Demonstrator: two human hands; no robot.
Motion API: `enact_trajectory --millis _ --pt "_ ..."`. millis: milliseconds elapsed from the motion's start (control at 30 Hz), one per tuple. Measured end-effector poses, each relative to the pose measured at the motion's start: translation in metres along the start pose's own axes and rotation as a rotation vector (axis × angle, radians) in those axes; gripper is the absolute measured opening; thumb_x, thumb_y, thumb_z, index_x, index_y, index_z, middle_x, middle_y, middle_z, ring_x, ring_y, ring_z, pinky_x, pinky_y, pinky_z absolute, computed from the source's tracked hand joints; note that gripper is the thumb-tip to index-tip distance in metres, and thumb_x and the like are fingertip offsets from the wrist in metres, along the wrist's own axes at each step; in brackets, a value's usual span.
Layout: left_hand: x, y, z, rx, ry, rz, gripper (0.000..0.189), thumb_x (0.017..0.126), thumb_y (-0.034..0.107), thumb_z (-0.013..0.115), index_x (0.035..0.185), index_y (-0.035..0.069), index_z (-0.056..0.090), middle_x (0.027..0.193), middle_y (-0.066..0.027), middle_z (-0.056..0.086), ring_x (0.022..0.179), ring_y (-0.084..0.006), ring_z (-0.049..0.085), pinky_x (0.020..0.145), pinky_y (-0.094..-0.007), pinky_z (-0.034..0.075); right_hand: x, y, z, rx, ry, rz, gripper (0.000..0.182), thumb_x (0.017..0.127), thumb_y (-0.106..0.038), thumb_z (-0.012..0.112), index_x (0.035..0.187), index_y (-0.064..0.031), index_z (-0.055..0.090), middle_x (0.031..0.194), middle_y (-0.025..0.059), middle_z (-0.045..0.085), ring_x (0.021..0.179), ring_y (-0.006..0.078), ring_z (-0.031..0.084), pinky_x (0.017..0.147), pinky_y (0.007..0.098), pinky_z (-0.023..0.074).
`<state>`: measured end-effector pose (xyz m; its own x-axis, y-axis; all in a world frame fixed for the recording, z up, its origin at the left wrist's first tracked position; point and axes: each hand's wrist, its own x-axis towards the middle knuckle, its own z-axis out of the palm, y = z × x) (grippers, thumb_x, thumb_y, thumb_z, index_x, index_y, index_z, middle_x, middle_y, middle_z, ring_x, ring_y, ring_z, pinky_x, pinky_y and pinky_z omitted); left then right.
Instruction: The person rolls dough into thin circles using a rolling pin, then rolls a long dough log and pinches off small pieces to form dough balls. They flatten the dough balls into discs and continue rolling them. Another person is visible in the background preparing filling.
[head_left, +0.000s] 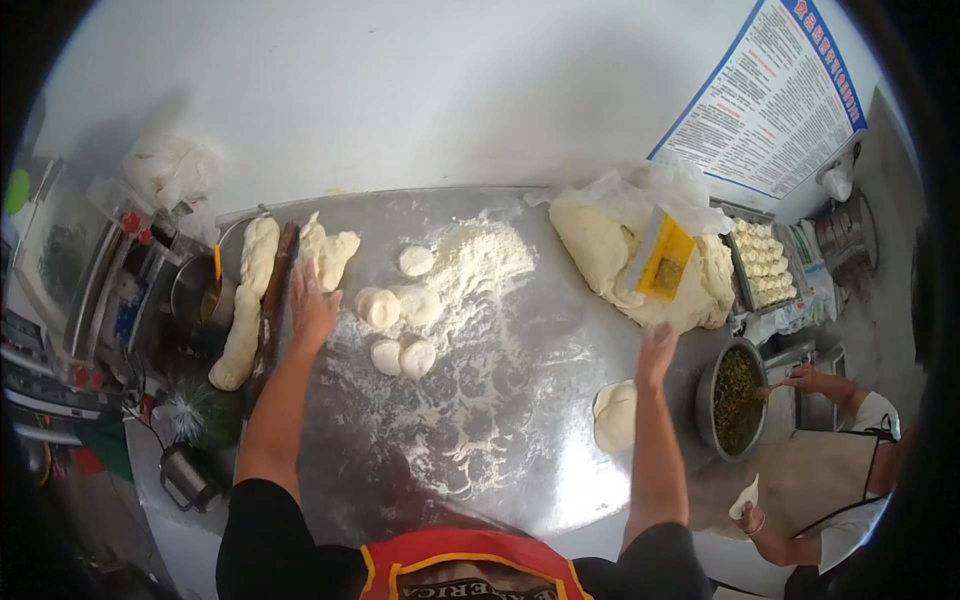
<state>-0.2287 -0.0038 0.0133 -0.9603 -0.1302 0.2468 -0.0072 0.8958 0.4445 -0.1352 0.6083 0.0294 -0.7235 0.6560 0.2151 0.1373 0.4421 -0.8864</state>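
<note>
My left hand (313, 306) lies against the lower end of a lump of dough (327, 251) at the left of the metal worktop, its fingers apart. Close to my right hand (658, 346), a dough scraper with a yellow handle (667, 260) stands over a large mass of dough (596, 244); the hand is blurred, and its hold on the scraper cannot be told. Several round dough pieces (418, 360) sit mid-left beside a heap of flour (487, 251). A flattened dough piece (615, 417) lies beside my right forearm.
A long roll of dough (244, 330) and a dark rolling pin (271, 322) lie at the left, near a metal pot (187, 289). At the right are a tray of shaped dough (763, 262) and a bowl of chopped filling (739, 401), which a co-worker (825, 465) stirs, holding a wrapper.
</note>
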Motion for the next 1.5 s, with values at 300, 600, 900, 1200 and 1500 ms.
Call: enact_trajectory --millis 300,600,900,1200,1500 --pt "0.016 -0.005 0.004 0.254 -0.033 0.047 0.087 0.077 0.036 0.071 0.147 0.007 0.028 0.152 -0.0173 0.024 0.140 -0.0377 0.021 0.113 -0.0535 0.016 0.121 -0.036 0.058 -0.875 0.085 0.352 0.102 0.061 -0.059 0.081 0.139 -0.0101 0.036 0.136 0.0202 0.045 0.122 0.0420 0.046 0.093 0.0581 0.0434" --pt "0.061 0.003 0.022 0.336 -0.023 -0.170 0.070 0.078 0.048 0.069 0.139 0.024 0.045 0.149 -0.0095 0.032 0.137 -0.0345 0.027 0.110 -0.0555 0.023 0.116 -0.079 0.016 0.147 -0.231 0.406 0.055 0.084 -0.022 0.069 0.129 -0.0010 0.046 0.122 0.0115 0.055 0.107 0.0258 0.058 0.089 0.0374 0.0501" --pt "0.101 -0.056 0.007 -0.001 -0.088 -0.230 0.039 0.086 0.043 0.063 0.121 0.025 0.064 0.138 -0.0034 0.044 0.125 -0.0271 0.042 0.102 -0.0399 0.040 -0.068 -0.214 0.177 0.636 -0.672 0.389 0.034 0.083 -0.010 0.062 0.116 -0.0034 0.057 0.109 0.0060 0.061 0.099 0.0192 0.061 0.084 0.0340 0.0506" --pt "0.095 -0.062 0.015 -0.134 -0.055 -0.135 0.053 0.089 0.036 0.060 0.137 0.018 0.047 0.141 -0.0127 0.042 0.128 -0.0314 0.043 0.101 -0.0429 0.040 -0.195 -0.243 0.391 0.325 -0.722 0.283 0.039 0.078 0.003 0.056 0.116 0.0096 0.049 0.112 0.0179 0.058 0.103 0.0240 0.059 0.087 0.0366 0.0491" --pt "0.090 -0.057 0.016 -0.131 0.025 -0.216 0.063 0.088 0.034 0.062 0.140 0.007 0.040 0.140 -0.0174 0.041 0.127 -0.0333 0.043 0.102 -0.0445 0.038 -0.242 -0.238 0.407 0.192 -0.727 0.242 0.058 0.077 0.006 0.050 0.131 0.0072 0.028 0.125 0.0252 0.049 0.113 0.0332 0.055 0.095 0.0394 0.0453"
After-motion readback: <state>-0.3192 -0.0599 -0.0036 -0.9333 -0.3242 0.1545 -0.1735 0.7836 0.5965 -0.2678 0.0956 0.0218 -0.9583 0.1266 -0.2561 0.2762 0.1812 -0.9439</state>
